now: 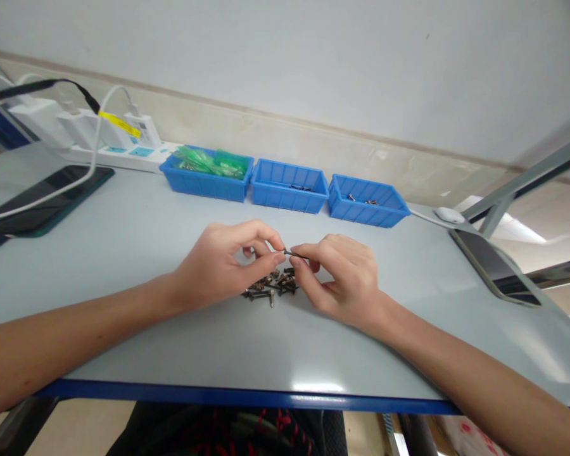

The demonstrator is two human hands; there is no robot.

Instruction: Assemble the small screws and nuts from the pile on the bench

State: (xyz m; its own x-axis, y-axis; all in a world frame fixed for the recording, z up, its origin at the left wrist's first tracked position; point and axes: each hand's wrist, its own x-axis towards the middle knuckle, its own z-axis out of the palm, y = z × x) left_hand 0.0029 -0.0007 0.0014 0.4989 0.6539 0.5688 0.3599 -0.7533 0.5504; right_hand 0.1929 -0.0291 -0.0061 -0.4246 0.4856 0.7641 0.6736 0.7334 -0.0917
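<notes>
A thin dark screw (291, 253) is stretched between my two hands above the table. My left hand (235, 259) pinches its left end between thumb and forefinger. At the other end, my right hand (339, 272) grips the shank with thumb and fingertips. Just below lies a loose pile of screws (278, 285), some black and long, some brassy and short; my left fingers hide part of it. Behind the hands stand three blue bins: the left bin (209, 186) with green plastic bags (213, 163), the middle bin (287, 197) with a few dark screws, the right bin (368, 212) with a few small brassy pieces.
At the back left, a white power strip (123, 158) carries several chargers and cables. A dark tablet (52, 196) lies at the left, crossed by a white cable. A phone (494, 266) rests at the right, near a metal frame. The table's blue edge (247, 394) runs along the front.
</notes>
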